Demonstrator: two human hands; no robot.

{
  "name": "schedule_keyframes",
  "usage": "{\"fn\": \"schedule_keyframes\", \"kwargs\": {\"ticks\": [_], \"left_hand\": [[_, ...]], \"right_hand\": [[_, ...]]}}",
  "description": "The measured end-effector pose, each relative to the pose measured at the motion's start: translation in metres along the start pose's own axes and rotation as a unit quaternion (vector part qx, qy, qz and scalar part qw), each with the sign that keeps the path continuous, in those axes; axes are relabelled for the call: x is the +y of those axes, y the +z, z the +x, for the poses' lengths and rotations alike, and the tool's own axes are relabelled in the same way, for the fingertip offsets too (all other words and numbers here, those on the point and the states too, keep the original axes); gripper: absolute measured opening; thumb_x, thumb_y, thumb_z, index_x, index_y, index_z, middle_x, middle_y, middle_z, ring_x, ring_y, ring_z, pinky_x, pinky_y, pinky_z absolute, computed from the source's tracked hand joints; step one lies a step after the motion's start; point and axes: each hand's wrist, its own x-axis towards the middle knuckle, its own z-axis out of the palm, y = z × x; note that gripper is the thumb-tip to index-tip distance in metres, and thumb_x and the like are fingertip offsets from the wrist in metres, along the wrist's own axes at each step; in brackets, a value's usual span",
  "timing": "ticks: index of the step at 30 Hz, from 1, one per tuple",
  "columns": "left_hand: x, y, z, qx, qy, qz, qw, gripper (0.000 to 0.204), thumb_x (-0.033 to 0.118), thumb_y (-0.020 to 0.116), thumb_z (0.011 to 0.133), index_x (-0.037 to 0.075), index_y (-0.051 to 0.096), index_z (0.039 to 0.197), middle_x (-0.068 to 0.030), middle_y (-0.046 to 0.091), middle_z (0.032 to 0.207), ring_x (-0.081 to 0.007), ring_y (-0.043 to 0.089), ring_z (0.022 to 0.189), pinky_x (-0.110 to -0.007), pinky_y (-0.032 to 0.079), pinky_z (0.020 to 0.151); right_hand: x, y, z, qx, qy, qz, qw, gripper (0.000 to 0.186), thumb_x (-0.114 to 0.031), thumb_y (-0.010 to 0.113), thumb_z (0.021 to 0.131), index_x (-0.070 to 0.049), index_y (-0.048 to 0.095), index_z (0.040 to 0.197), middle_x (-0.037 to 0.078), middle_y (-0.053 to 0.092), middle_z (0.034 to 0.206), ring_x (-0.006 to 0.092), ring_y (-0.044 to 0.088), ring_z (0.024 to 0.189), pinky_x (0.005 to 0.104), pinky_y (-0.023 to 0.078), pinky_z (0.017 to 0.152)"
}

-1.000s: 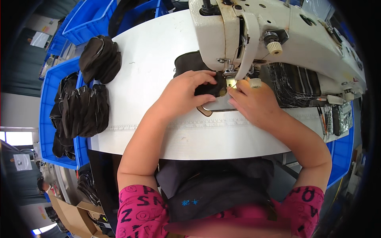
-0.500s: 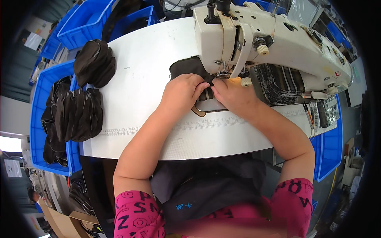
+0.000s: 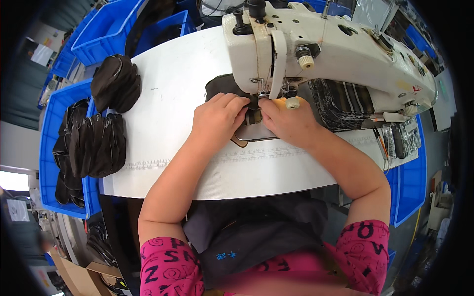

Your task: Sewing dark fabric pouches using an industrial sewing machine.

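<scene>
A white sewing machine (image 3: 355,54) stands over a dark fabric piece (image 3: 219,85), which has a striped part showing below the needle area. My left hand (image 3: 218,118) pinches the fabric just left of the presser foot, fingers curled. My right hand (image 3: 287,121) is curled at the foot, pressed on the same fabric with thumb and index finger close together; some fingertips are hidden under the machine head. The two hands are close but apart.
Piles of dark sewn pieces (image 3: 98,145) sit at left, partly over a blue bin (image 3: 49,187). A striped fabric stack (image 3: 340,103) lies under the machine arm, with wrapped items (image 3: 397,140) to its right. More blue bins (image 3: 103,24) stand behind; a ruler strip (image 3: 222,155) crosses the white table.
My left fingers have closed on the fabric's edge and a striped part has appeared between my hands. My right hand stays at the foot. The whole view has shifted slightly.
</scene>
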Motion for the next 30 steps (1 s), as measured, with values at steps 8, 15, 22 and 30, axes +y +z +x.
{"fn": "schedule_keyframes", "kwargs": {"ticks": [8, 15, 22, 30], "left_hand": [[0.009, 0.005, 0.003, 0.011, -0.059, -0.014, 0.998, 0.009, 0.016, 0.076, 0.093, 0.011, 0.074, 0.100, -0.0042, 0.077, 0.093, -0.0248, 0.073, 0.079, -0.036, 0.058, 0.071], [0.012, -0.004, 0.001, -0.036, -0.012, 0.001, 0.999, 0.031, 0.010, 0.079, 0.082, 0.012, 0.070, 0.112, -0.0041, 0.074, 0.100, -0.0274, 0.069, 0.098, -0.040, 0.056, 0.085], [-0.002, 0.007, 0.003, 0.018, -0.001, -0.043, 0.999, 0.032, 0.000, 0.072, 0.077, 0.012, 0.071, 0.107, -0.0032, 0.066, 0.089, -0.0268, 0.062, 0.090, -0.040, 0.050, 0.081], [-0.002, 0.020, 0.006, 0.008, -0.021, -0.111, 0.994, 0.018, 0.012, 0.077, 0.079, 0.011, 0.072, 0.096, -0.0030, 0.067, 0.088, -0.0262, 0.061, 0.087, -0.039, 0.045, 0.084]], "right_hand": [[0.002, 0.011, 0.000, 0.013, -0.039, -0.050, 0.998, 0.024, -0.015, 0.076, 0.078, -0.013, 0.055, 0.088, 0.000, 0.057, 0.073, 0.0238, 0.063, 0.062, 0.0353, 0.051, 0.053], [0.002, 0.015, 0.000, 0.012, -0.006, -0.007, 1.000, 0.021, -0.011, 0.076, 0.076, -0.013, 0.057, 0.086, 0.002, 0.061, 0.073, 0.0259, 0.066, 0.064, 0.0376, 0.053, 0.055], [0.005, 0.015, -0.001, 0.007, 0.015, 0.031, 0.999, 0.020, -0.010, 0.075, 0.077, -0.014, 0.059, 0.088, 0.003, 0.063, 0.069, 0.0278, 0.066, 0.061, 0.0401, 0.052, 0.053], [0.005, 0.012, -0.003, 0.018, -0.002, -0.013, 1.000, 0.014, -0.014, 0.076, 0.085, -0.017, 0.067, 0.094, 0.000, 0.061, 0.065, 0.0214, 0.065, 0.055, 0.0359, 0.053, 0.050]]}}
